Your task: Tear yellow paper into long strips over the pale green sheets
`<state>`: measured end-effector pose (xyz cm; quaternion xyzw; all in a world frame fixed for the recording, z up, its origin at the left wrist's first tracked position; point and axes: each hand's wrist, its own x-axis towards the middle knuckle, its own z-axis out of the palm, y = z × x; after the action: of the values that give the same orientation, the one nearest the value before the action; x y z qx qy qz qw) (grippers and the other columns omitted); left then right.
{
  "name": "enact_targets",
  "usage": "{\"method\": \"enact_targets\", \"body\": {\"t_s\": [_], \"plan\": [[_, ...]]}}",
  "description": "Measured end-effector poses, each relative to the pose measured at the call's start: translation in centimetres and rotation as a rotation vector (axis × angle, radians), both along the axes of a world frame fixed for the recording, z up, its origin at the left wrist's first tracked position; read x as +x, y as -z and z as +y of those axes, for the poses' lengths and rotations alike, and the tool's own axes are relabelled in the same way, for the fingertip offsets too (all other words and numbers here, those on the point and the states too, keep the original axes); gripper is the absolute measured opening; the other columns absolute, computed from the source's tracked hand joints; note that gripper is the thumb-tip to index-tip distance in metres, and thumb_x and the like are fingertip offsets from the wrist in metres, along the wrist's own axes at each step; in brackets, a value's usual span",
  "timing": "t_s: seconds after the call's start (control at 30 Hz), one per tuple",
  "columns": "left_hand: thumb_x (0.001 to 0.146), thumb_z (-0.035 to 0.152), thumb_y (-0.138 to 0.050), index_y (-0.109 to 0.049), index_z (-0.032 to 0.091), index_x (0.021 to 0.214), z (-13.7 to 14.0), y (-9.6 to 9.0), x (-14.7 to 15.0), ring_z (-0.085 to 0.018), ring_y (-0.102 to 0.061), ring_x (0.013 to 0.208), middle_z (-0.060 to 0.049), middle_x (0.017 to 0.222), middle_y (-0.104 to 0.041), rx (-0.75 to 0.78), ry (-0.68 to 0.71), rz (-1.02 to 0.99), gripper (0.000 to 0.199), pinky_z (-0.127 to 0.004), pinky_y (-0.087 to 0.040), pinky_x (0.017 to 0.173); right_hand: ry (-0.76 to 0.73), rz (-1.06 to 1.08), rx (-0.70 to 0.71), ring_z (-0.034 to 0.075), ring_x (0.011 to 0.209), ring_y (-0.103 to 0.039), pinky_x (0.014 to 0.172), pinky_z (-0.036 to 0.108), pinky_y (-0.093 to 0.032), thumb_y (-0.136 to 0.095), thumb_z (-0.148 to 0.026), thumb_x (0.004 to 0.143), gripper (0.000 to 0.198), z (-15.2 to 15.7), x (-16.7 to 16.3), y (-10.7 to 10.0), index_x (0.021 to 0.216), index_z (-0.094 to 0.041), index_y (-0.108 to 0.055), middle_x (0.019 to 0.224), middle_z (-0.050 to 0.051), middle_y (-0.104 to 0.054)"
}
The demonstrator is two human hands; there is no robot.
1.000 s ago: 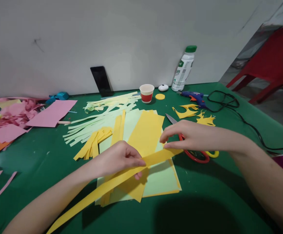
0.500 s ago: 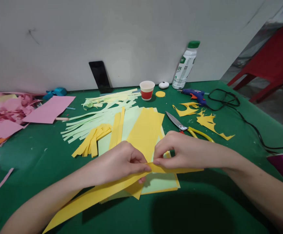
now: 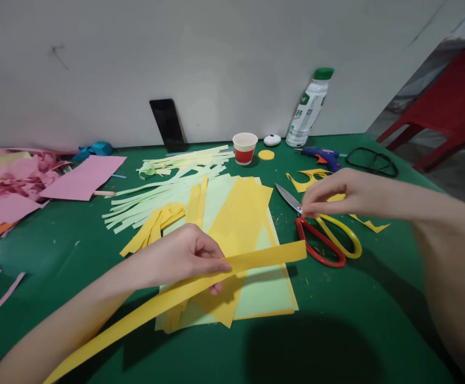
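My left hand point(image 3: 194, 261) pinches a long yellow paper strip point(image 3: 272, 257) between thumb and fingers. One end of the strip sticks out to the right; the other runs under my left forearm towards the lower left. My right hand point(image 3: 336, 196), with bent fingers and nothing visible in them, hovers over the scissors point(image 3: 322, 242). These have one red and one yellow handle and lie on the table. Beneath the strip are yellow sheets point(image 3: 236, 213) and pale green paper point(image 3: 268, 298). A fanned bundle of yellow strips point(image 3: 152, 226) lies beyond my left forearm.
A paper cup point(image 3: 244, 149), a white case point(image 3: 272, 140), a leaning bottle point(image 3: 307, 109) and a phone point(image 3: 168, 125) stand along the wall. A blue glue gun point(image 3: 322, 156) lies at the right. Pink paper point(image 3: 84, 178) and green strips point(image 3: 136, 208) spread to the left.
My right hand has let go of the strip and moved up and right over the scissors, uncovering their handles. The strip's right end has risen. My left hand has shifted slightly left, still gripping.
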<state>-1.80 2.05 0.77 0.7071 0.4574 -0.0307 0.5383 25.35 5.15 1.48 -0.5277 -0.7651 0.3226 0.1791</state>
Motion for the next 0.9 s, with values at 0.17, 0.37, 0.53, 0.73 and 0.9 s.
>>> {"method": "enact_targets", "body": {"t_s": [0.17,0.37,0.53,0.73,0.9], "plan": [[0.078,0.041,-0.049,-0.067,0.013,0.062,-0.4,-0.3,2.0,-0.004,-0.017,0.036,0.004,0.042,-0.038,0.075,0.037,0.042,0.037,-0.021,-0.013,0.036,-0.259,0.016,-0.018,0.013,0.075,-0.056,0.068,0.025,-0.041,-0.054,-0.023,0.073,0.013,-2.3,-4.9,-0.1,0.075,-0.015,-0.064,0.081,0.002,-0.066],[0.081,0.036,-0.045,-0.062,0.012,0.057,-0.6,0.6,2.5,-0.003,-0.02,0.038,0.004,0.045,-0.043,0.144,0.054,-0.003,0.038,-0.018,-0.015,0.035,-0.226,0.043,-0.136,0.012,0.065,-0.054,0.058,0.023,-0.04,-0.051,-0.012,0.069,0.013,-4.4,-7.7,0.6,0.068,-0.015,-0.063,0.069,0.001,-0.064],[0.081,0.036,-0.044,-0.061,0.011,0.056,-0.7,0.6,2.2,-0.003,-0.021,0.039,0.003,0.047,-0.048,0.175,0.034,-0.024,0.039,-0.018,-0.017,0.036,-0.164,0.047,-0.108,0.012,0.065,-0.052,0.06,0.024,-0.039,-0.052,-0.009,0.066,0.01,-4.5,-7.8,0.4,0.065,-0.015,-0.06,0.069,0.001,-0.063],[0.081,0.033,-0.044,-0.057,0.011,0.052,-1.0,0.5,2.4,-0.003,-0.021,0.04,0.004,0.044,-0.042,0.208,0.039,-0.023,0.039,-0.017,-0.016,0.037,-0.192,0.042,-0.165,0.011,0.064,-0.05,0.057,0.023,-0.038,-0.051,-0.011,0.066,0.008,-4.5,-8.0,0.4,0.064,-0.016,-0.056,0.067,0.0,-0.059],[0.082,0.035,-0.044,-0.064,0.012,0.059,-1.0,0.0,2.2,-0.004,-0.021,0.039,0.004,0.045,-0.046,0.185,0.06,-0.008,0.037,-0.019,-0.016,0.037,-0.227,0.038,-0.189,0.009,0.061,-0.047,0.054,0.021,-0.036,-0.049,-0.017,0.066,0.005,-4.4,-7.2,0.4,0.062,-0.017,-0.052,0.065,-0.002,-0.055]]}}
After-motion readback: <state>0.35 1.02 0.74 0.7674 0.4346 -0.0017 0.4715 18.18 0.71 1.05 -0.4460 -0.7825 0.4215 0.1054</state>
